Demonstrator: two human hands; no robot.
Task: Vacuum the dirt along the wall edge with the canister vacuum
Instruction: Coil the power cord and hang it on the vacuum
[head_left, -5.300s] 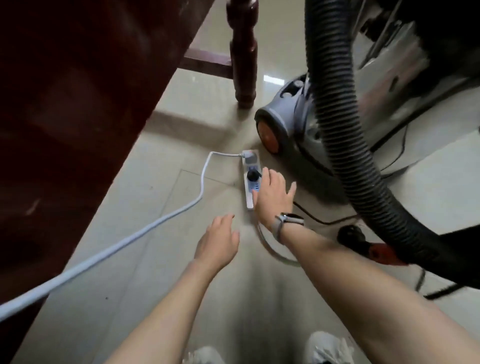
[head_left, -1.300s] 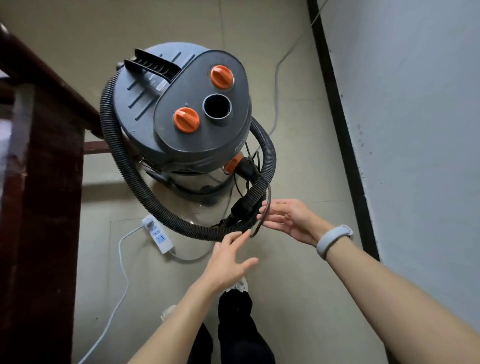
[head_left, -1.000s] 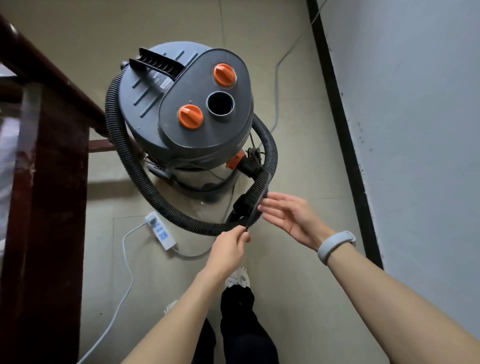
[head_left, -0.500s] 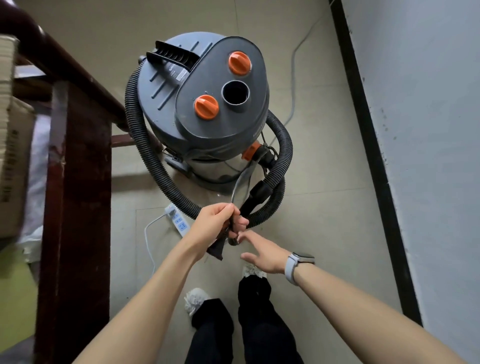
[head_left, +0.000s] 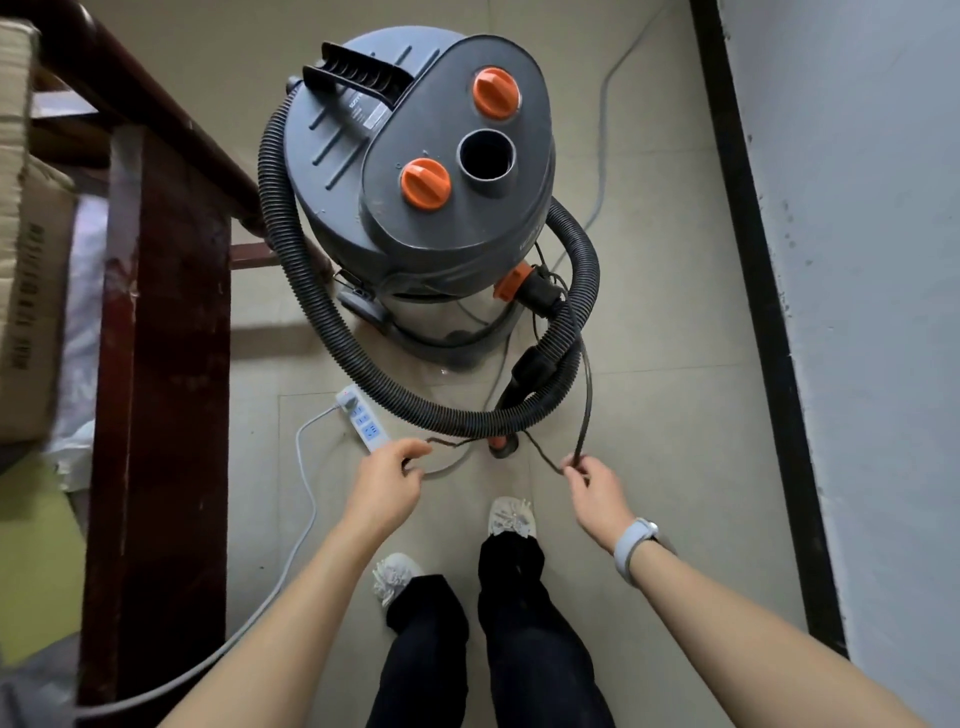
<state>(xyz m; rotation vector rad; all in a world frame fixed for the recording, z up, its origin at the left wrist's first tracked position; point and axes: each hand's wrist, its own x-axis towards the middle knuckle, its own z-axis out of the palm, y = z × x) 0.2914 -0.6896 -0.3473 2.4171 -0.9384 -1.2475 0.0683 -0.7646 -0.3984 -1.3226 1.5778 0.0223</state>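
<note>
Standing before the canister vacuum (head_left: 415, 197) near the wall (head_left: 872, 260), a person pinches its black power cord (head_left: 586, 395) in left hand (head_left: 384, 480) and right hand (head_left: 597, 488), fingers clamped; the slack, looped beneath the hose (head_left: 332, 332), could snag when pulled.

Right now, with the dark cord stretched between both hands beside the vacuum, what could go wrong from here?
1. The dark cord loops around the ribbed hose; the left hand and right hand pulling it could snag.
2. Slack cord near the shoes is a trip risk.
3. The white power strip lies close enough to be stepped on.
</note>
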